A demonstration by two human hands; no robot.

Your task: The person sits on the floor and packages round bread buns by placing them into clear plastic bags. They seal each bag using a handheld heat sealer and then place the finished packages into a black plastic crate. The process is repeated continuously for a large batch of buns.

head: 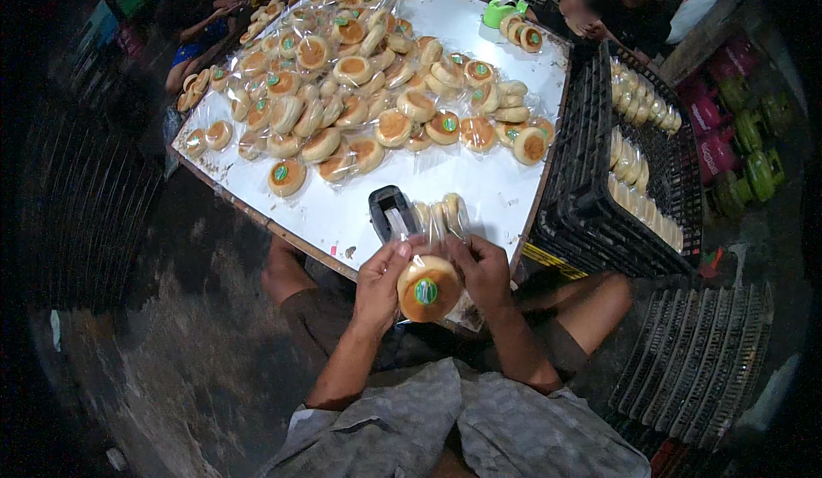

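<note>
A round browned bun (429, 289) with a green sticker sits in clear plastic wrap between my hands, at the table's front edge. My left hand (380, 285) pinches the wrap at the upper left with thumb and fingers. On the other side, my right hand (483, 270) grips the film at the upper right. Right behind my hands stands a black tape dispenser (387, 207), its front partly covered by the film. Several wrapped buns (454, 213) stand on edge beside the dispenser, just beyond my right hand.
Wrapped buns (353, 72) heap across the white table (282, 221). A green tape dispenser (503, 11) stands at the far right. A black plastic crate (571, 189) with packed buns borders the table. Stacked crates (697, 362) are at lower right. Two people sit across the table.
</note>
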